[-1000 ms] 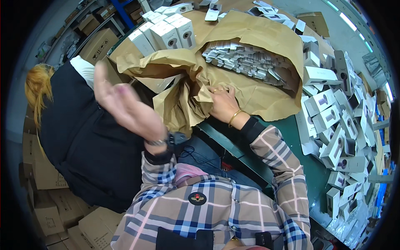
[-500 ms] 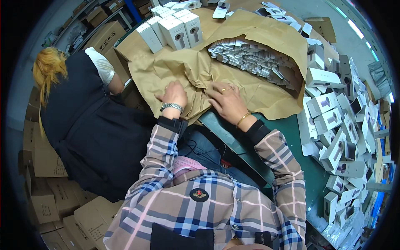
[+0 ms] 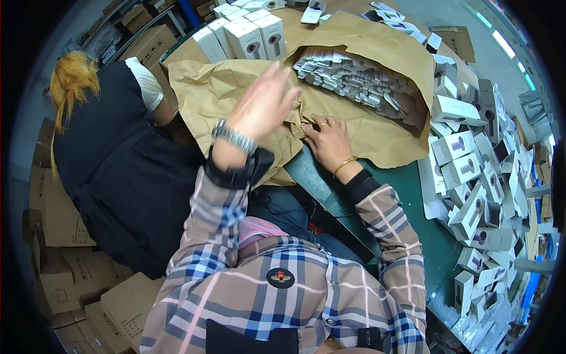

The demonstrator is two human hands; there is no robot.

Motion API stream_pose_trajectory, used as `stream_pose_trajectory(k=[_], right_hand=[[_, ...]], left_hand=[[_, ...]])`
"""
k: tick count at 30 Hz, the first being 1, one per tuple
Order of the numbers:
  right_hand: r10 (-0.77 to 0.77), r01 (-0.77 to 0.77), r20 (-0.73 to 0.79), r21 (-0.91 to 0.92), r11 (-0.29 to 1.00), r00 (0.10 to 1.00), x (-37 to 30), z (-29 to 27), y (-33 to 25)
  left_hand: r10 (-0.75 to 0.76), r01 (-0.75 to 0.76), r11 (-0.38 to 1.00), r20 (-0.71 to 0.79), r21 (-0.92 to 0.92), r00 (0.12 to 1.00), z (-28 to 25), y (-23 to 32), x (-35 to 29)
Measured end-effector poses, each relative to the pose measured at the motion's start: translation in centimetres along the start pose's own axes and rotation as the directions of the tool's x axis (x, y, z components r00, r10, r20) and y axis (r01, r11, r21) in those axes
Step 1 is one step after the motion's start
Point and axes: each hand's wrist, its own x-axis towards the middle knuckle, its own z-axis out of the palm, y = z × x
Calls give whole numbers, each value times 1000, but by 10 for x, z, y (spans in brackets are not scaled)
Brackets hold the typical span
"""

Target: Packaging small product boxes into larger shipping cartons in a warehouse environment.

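A large sheet of creased brown wrapping paper (image 3: pixel 203 97) spreads over the table in front of me. Its far right part curls up around a dense pile of thin white paper pieces (image 3: pixel 354 79), whose exact kind I cannot make out. My left hand (image 3: pixel 265 101), slightly blurred, is raised above the left part of the sheet with its fingers stretched out and holds nothing. At the middle crease, my right hand (image 3: pixel 330 143) rests low on the paper, thumb and fingers bent around a fold of it.
White printed boxes (image 3: pixel 247 38) stand upright at the far left of the table. Many more white boxes (image 3: pixel 466 168) lie heaped along the right side on the green tabletop (image 3: pixel 401 194). Close on my left a person in dark clothing (image 3: pixel 127 159) bends over, beside brown cartons (image 3: pixel 127 307).
My left hand has lifted off the paper, upward and a little to the right. My right hand has shifted slightly, its fingers now curled at the crease.
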Motion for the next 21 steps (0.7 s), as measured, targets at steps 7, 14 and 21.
stream_pose_trajectory(k=[7,14,21], right_hand=[[-52,51,-20,-34,998,998,-2,1,1],[74,-61,-31,318,946,997,4,4,17],[121,-84,-59,435,896,991,9,15,26]], left_hand=[[-260,296,898,-150,327,954,71,-65,79],[-412,341,834,78,434,908,80,-102,57],[-207,229,909,-100,347,973,82,-82,-12]])
